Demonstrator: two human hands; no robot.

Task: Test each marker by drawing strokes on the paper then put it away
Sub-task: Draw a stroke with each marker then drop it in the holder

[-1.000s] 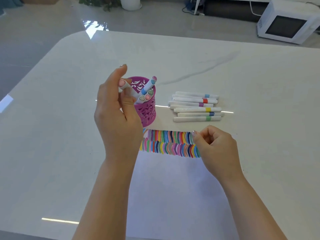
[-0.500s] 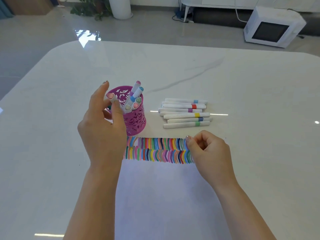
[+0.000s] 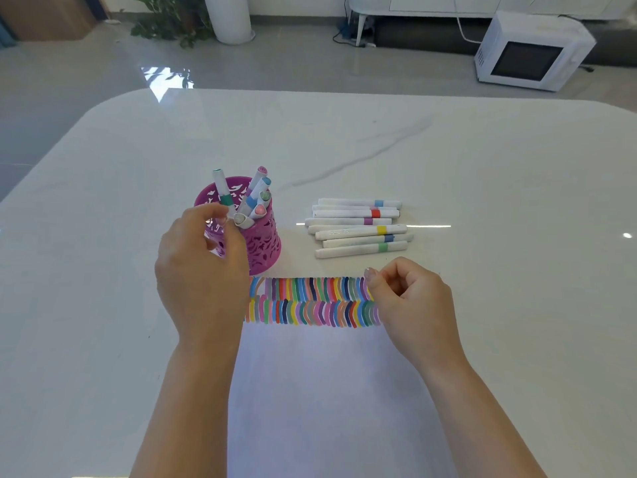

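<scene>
A purple cut-out pen cup (image 3: 262,243) stands on the table with several capped markers in it. My left hand (image 3: 200,270) is in front of the cup and pinches a white marker with a green band (image 3: 222,189) at its lower part; the marker stands upright over the cup's left rim. My right hand (image 3: 410,298) rests on the white paper (image 3: 331,391) with its fingers curled, and I see nothing in it. It sits at the right end of two rows of coloured strokes (image 3: 310,300). Several white markers with coloured bands (image 3: 358,227) lie side by side behind the paper.
The white marble table (image 3: 499,201) has rounded far corners, and its left edge (image 3: 51,150) drops to a grey floor. A white microwave (image 3: 531,53) and a plant pot (image 3: 231,19) stand on the floor beyond the table.
My left hand lowered to the cup and let go of the pink-tipped marker it held. Its fingertips now pinch the green-banded marker. My right hand stayed on the paper.
</scene>
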